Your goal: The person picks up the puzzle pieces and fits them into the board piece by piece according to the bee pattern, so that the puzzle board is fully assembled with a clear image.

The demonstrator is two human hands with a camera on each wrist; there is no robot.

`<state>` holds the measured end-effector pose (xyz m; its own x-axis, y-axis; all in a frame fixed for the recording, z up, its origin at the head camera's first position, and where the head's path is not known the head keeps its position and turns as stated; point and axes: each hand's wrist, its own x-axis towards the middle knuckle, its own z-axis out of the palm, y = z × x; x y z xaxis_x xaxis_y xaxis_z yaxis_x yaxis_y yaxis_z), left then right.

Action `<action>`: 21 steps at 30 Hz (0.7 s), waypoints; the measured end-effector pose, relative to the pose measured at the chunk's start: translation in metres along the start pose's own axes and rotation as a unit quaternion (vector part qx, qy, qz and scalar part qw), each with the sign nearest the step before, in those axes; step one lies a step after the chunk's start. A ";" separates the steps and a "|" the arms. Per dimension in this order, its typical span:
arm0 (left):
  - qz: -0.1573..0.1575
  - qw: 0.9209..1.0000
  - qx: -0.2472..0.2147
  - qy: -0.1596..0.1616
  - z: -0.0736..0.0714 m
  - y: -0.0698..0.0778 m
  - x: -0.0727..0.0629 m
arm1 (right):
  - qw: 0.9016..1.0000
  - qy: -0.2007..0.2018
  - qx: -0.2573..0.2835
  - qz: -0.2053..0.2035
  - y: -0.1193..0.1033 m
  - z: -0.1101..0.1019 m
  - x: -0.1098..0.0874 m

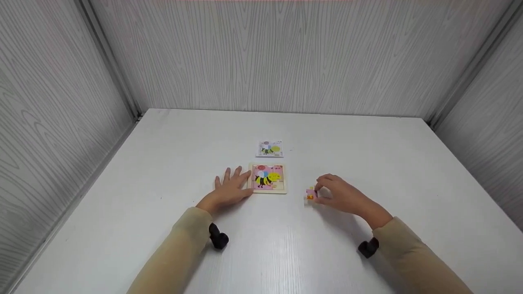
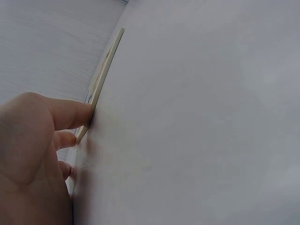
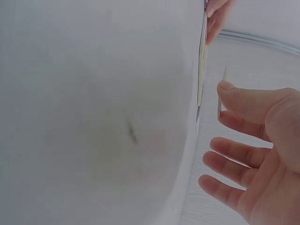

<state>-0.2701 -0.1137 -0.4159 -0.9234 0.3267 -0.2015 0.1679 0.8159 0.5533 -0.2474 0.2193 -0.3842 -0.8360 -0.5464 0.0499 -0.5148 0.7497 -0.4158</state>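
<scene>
My left hand (image 1: pixel 231 190) lies on the table with its fingers spread. Its thumb and index finger touch the left side of a wooden puzzle board (image 1: pixel 285 179), whose picture is a bee on pink. The board's lower right part shows bare wood. In the left wrist view, the thumb (image 2: pixel 70 114) meets the board's edge (image 2: pixel 108 61). Off to the right of the board, my right hand (image 1: pixel 341 194) pinches a pink puzzle piece (image 1: pixel 311 194) with an orange mark between thumb and index finger. The right wrist view shows this piece (image 3: pixel 219 102) edge-on, held above the table.
Behind the board lies a small card (image 1: pixel 269 149) with the same bee picture. The white tabletop (image 1: pixel 261 253) is bordered by grey wood-grain panels (image 1: pixel 261 57) at the back and both sides.
</scene>
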 end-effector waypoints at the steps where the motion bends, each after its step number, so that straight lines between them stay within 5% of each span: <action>1: 0.001 1.000 0.000 0.000 0.000 0.000 0.000 | 1.000 -0.001 0.001 0.003 -0.002 0.001 0.003; 8: 0.001 1.000 -0.005 -0.001 0.001 0.000 0.002 | 0.999 -0.010 0.015 0.029 -0.016 0.007 0.018; 21: -0.006 1.000 -0.005 0.003 0.001 -0.001 0.002 | 1.000 -0.025 -0.007 0.017 -0.039 0.014 0.047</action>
<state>-0.2715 -0.1133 -0.4173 -0.9274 0.3140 -0.2032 0.1536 0.8151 0.5586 -0.2640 0.1592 -0.3786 -0.8425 -0.5385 -0.0106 -0.4889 0.7729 -0.4045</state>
